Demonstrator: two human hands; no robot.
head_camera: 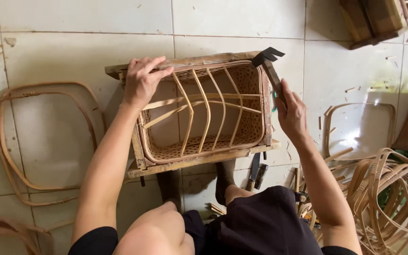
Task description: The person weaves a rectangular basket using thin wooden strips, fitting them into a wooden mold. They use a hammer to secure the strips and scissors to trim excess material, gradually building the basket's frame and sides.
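**Count of things on the tiled floor**

Two hands are showing: the left hand and the right hand. One woven basket is sitting in one wooden frame. One hammer is showing. Five thin ribs are arching across the basket. Two bent cane hoops are lying at left, one cane bundle at right
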